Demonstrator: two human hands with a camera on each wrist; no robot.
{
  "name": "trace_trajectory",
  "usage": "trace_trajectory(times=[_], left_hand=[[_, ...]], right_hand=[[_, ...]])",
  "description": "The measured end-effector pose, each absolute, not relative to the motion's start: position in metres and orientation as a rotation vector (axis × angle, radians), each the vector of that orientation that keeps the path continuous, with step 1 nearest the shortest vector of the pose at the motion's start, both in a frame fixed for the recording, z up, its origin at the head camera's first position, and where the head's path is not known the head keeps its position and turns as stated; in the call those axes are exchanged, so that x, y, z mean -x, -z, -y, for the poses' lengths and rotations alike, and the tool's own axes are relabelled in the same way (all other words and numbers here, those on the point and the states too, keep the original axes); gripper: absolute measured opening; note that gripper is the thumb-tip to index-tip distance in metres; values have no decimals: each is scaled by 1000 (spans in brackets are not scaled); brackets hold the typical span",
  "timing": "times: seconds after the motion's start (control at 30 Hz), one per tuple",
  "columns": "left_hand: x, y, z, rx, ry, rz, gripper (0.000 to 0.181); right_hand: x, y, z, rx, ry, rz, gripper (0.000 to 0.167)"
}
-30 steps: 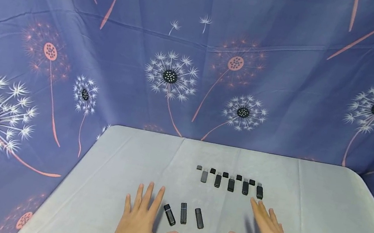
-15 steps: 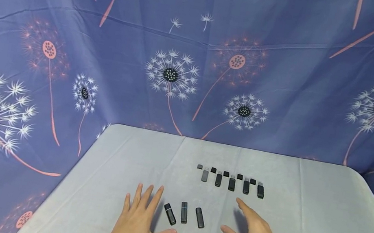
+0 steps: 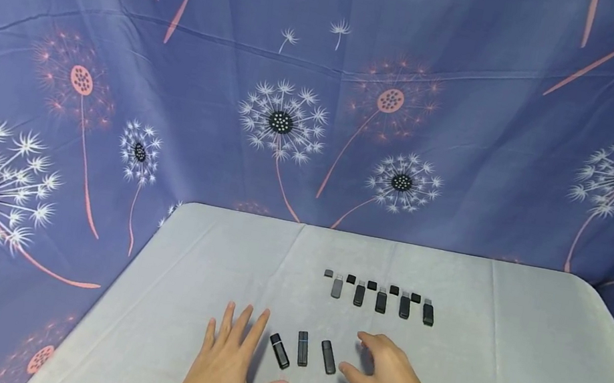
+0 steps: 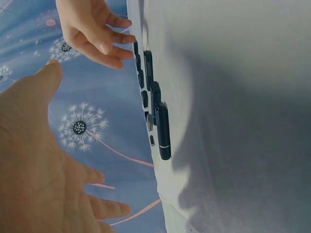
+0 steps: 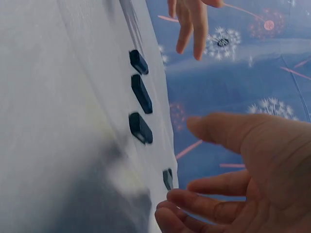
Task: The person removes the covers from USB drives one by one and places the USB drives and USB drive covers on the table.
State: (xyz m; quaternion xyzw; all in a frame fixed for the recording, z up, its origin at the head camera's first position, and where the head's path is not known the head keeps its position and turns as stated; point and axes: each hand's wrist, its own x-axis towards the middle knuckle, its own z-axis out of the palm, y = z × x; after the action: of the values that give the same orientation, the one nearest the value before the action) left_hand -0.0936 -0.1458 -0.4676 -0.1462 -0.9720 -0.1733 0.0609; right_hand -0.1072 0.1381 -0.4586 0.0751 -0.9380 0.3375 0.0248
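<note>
Three dark capped USB sticks lie side by side near the front of the table: a left one [image 3: 279, 351] and a middle one [image 3: 302, 349], each with a pale band, and a right one [image 3: 328, 357]. Just left of them my left hand [image 3: 228, 368] hovers with fingers spread, holding nothing. My right hand [image 3: 393, 382] is to the right of the right stick, thumb and fingers apart and slightly bent, nothing between them. Its thumb tip is close beside that stick; no contact shows. In the right wrist view, the three sticks lie beyond my right hand [image 5: 233, 179].
Farther back stands a row of several uncapped USB sticks [image 3: 381, 301], plugs pointing away, one of them grey [image 3: 336, 287]. Several small caps [image 3: 372, 285] lie behind them. A pale cloth covers the table [image 3: 235, 254]; a blue dandelion-print curtain [image 3: 206, 100] hangs around it.
My right hand has moved left, from below the row of uncapped sticks to beside the right capped stick, its fingers bending more. The left hand has stayed nearly still.
</note>
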Motion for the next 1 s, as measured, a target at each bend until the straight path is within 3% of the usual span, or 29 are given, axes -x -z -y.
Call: trace_trajectory(times=[0.17, 0.27, 0.67, 0.87, 1.0], left_hand=[[93, 467, 146, 443, 529, 2947, 108], [93, 467, 147, 437, 527, 2944, 108], [91, 465, 150, 384, 534, 2970, 108], [91, 464, 150, 397, 505, 2952, 105], [92, 463, 150, 428, 483, 2928, 105]], right_hand=[[111, 462, -128, -243, -1043, 2891, 32], [113, 465, -123, -275, -1058, 2885, 25], [119, 478, -106, -330, -1060, 2876, 39], [121, 480, -96, -221, -989, 2892, 30], [123, 481, -92, -159, -959, 2901, 36]])
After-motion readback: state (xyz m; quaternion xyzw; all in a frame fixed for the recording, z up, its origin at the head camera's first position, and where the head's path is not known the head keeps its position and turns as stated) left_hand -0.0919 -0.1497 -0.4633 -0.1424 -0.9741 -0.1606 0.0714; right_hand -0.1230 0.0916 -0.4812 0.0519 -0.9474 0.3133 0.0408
